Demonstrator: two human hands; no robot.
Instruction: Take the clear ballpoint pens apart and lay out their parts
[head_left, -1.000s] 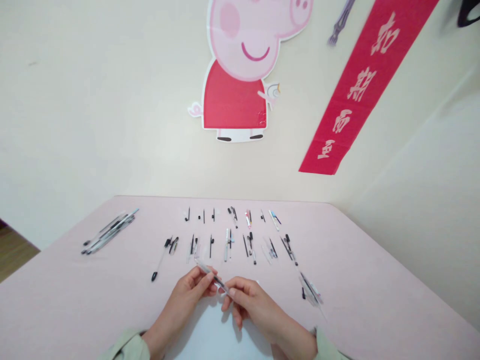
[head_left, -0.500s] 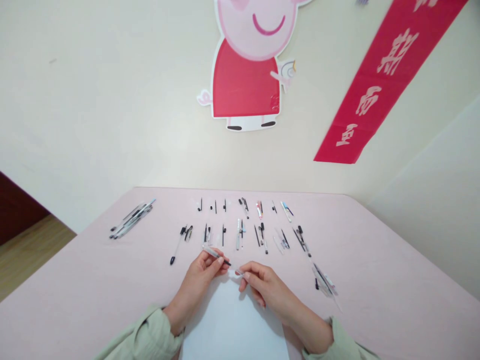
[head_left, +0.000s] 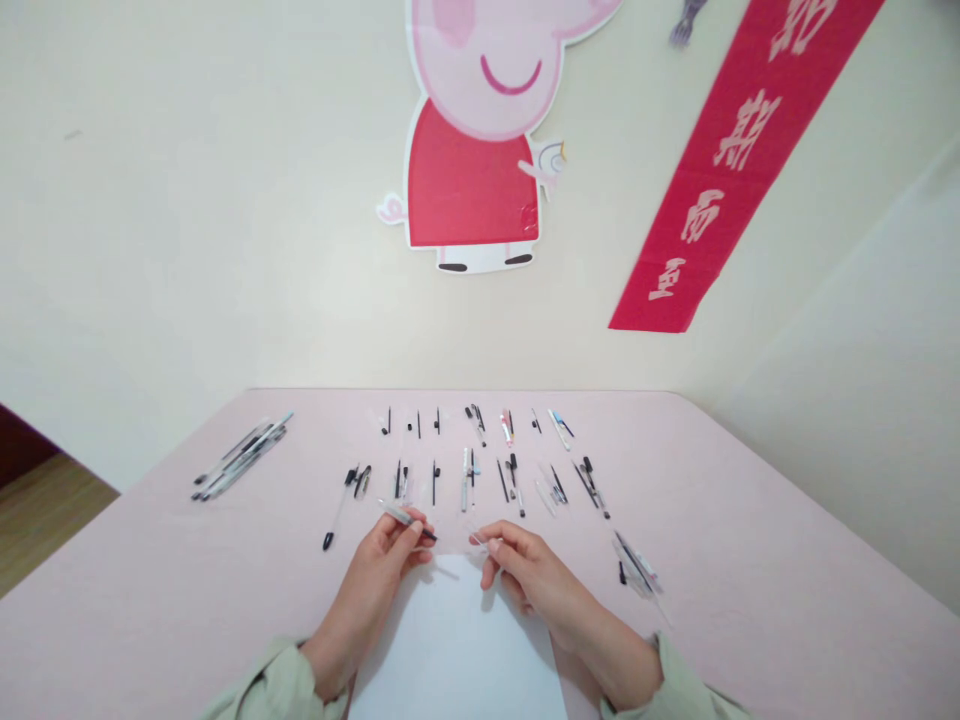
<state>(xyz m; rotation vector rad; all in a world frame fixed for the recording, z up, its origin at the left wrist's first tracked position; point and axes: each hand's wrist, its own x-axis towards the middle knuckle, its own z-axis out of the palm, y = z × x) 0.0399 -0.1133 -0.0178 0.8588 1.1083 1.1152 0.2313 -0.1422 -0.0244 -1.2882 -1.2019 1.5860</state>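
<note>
In the head view, my left hand (head_left: 390, 560) is closed around a pen (head_left: 397, 514) with a clear barrel and a dark end, tilted down to the right. Across a small gap, my right hand (head_left: 529, 565) pinches a small clear plastic piece (head_left: 478, 536), too faint to name exactly. Both hands are above the top part of a white sheet of paper (head_left: 457, 650). Just beyond them, rows of pen parts, such as a dark refill (head_left: 503, 481) and a clear barrel with black ends (head_left: 340, 510), lie on the pink table (head_left: 225, 590).
A bundle of pens (head_left: 244, 460) lies at the far left of the table. More loose pen parts (head_left: 637, 565) form a small pile to the right. Behind the table is a wall with a cartoon pig cutout (head_left: 474, 180) and a red banner (head_left: 705, 210).
My hands have drawn apart, so the gap between the pen's dark end and the clear piece is wider. Both grips stay closed. The whole view has shifted slightly.
</note>
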